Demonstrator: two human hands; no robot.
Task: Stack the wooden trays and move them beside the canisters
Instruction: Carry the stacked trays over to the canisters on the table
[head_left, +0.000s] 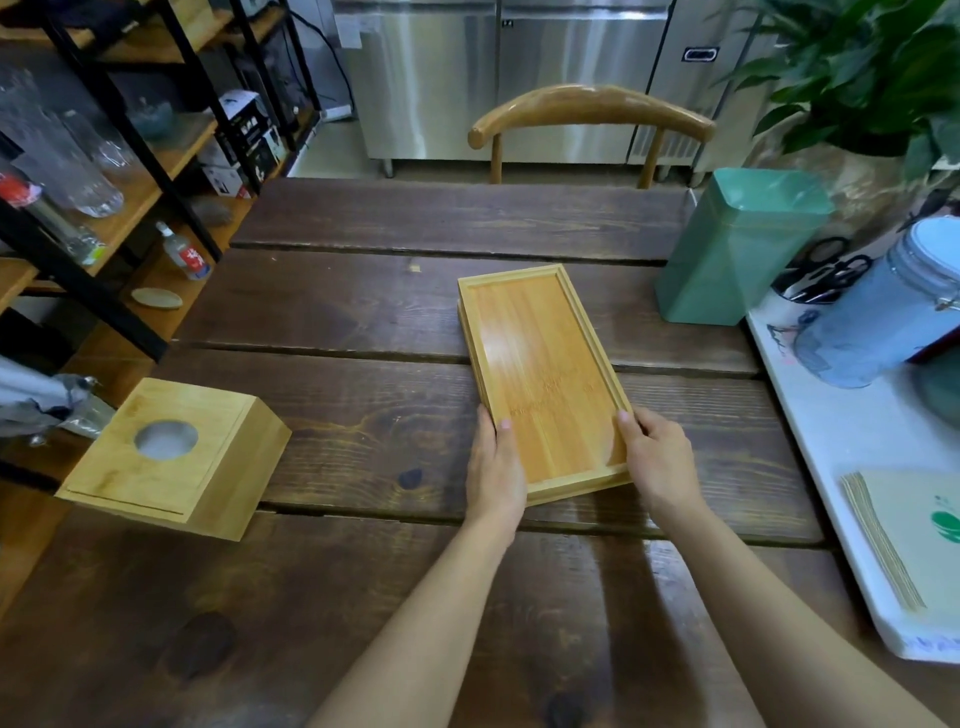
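Observation:
A stack of light wooden trays (540, 358) lies on the dark plank table (363, 322), its long side running away from me; a lower tray's edge peeks out along the left and near sides. My left hand (493, 467) grips the stack's near left edge, thumb on the rim. My right hand (657, 457) grips the near right corner. A green square canister (737, 249) stands at the far right, apart from the stack. A glass clip-top jar (883, 312) stands further right.
A wooden box with a round hole (171, 457) sits at the left. A white tray (857, 431) along the right edge holds the jar, a cup of scissors (815, 280) and paper sheets (914, 535). A chair (592, 119) stands behind the table, shelves (104, 156) at left.

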